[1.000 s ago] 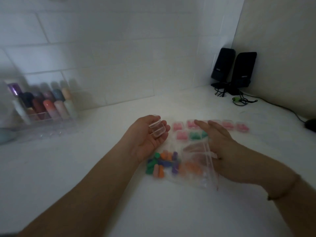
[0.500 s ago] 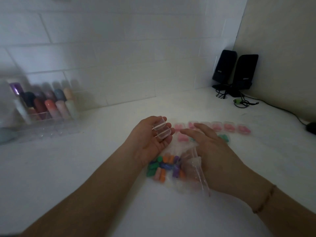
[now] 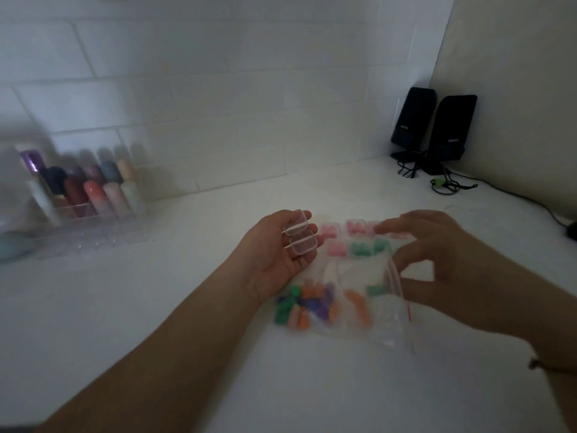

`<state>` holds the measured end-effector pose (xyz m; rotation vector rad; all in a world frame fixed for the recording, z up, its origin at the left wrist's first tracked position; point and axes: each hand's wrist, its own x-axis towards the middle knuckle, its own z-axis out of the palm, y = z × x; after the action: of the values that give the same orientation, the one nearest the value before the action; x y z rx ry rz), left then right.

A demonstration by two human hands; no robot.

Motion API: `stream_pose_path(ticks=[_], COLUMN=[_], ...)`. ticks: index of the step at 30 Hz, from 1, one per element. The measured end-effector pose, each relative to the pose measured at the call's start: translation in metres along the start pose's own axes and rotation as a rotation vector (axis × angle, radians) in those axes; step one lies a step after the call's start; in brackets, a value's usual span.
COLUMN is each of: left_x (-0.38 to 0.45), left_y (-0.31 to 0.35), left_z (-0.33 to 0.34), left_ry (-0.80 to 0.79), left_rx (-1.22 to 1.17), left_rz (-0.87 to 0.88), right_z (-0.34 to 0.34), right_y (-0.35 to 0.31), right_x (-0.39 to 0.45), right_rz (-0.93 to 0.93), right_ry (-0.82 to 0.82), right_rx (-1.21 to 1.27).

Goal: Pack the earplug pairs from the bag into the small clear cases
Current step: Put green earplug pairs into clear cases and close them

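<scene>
My right hand (image 3: 449, 270) has come up out of the bag (image 3: 359, 295), where it lay flat a second ago, and now hovers above the bag's mouth with thumb and forefinger curled apart. With the hand lifted, an orange earplug (image 3: 359, 307) and a green earplug (image 3: 376, 290) show inside.

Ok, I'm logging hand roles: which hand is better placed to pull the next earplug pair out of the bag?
The right hand, probably. It hovers empty at the bag's mouth with the fingers spread, while the left hand is palm-up, holding the open clear case ready to receive the pair.
</scene>
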<state>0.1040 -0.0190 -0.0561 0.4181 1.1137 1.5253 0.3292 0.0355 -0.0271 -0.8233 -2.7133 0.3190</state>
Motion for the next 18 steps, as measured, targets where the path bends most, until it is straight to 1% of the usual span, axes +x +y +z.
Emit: stream_pose_path(ticks=[2, 4, 6, 8, 9, 11, 13, 15, 18], left_x=[-0.001, -0.002, -0.003, -0.005, -0.007, -0.010, -0.012, -0.015, -0.017], left_y=[0.000, 0.000, 0.001, 0.002, 0.002, 0.002, 0.001, 0.000, 0.000], left_z=[0.001, 0.002, 0.002, 0.001, 0.002, 0.003, 0.006, 0.008, 0.009], left_ry=[0.001, -0.002, -0.011, -0.040, -0.065, -0.118, -0.154, -0.169, -0.177], left_rx=[0.008, 0.018, 0.043, 0.075, 0.088, 0.100, 0.106, 0.121, 0.131], left_rz=[0.001, 0.012, 0.043, 0.076, 0.087, 0.085, 0.046, 0.002, -0.019], right_z=[-0.016, -0.026, -0.029, -0.028, -0.026, -0.018, -0.010, -0.003, 0.003], right_y=[0.006, 0.013, 0.021, 0.023, 0.021, 0.018, 0.013, 0.008, -0.001], right_x=[-0.005, -0.007, -0.007, -0.006, -0.004, 0.002, 0.007, 0.010, 0.012], right_rz=[0.109, 0.221, 0.312, 0.379, 0.381, 0.341, 0.309, 0.301, 0.273], right_ry=[-0.032, -0.004, 0.070, 0.102, 0.115, 0.176, 0.224, 0.207, 0.154], right_rx=[0.005, 0.034, 0.180, 0.403, 0.491, 0.574, 0.678, 0.812, 1.007])
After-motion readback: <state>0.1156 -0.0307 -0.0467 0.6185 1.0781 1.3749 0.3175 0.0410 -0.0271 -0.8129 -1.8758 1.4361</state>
